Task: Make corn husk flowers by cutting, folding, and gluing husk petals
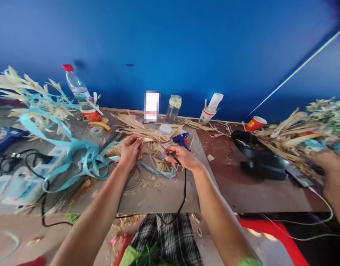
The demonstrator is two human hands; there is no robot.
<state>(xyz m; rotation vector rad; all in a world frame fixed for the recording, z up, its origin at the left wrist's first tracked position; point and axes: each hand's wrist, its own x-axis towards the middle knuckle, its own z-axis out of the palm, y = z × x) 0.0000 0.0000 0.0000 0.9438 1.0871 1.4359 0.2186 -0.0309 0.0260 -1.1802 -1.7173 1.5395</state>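
Observation:
Over the littered table [170, 197], my left hand [131, 148] is closed in a pinch on a pale strip of dried husk [147, 139]. To its right, my right hand [182, 157] is wrapped round dark-handled scissors [172, 156]. Their thin blade points up and left toward the strip, apart from my left fingers. Husk scraps [158, 162] lie beneath both hands, and longer dried husks [133, 127] are heaped just beyond. A blue glue gun [182, 139] rests behind my right hand. Light-blue ribbon [86, 155] lies tangled left of my left hand.
A water bottle [77, 87], an orange cup [90, 113], a glass jar [174, 109] and a white cup [207, 116] stand toward the blue wall. Another glue gun [7, 140] lies left. At right are a black pan-like container [246, 142], a red cup [255, 123] and another person's blurred arm [334, 181].

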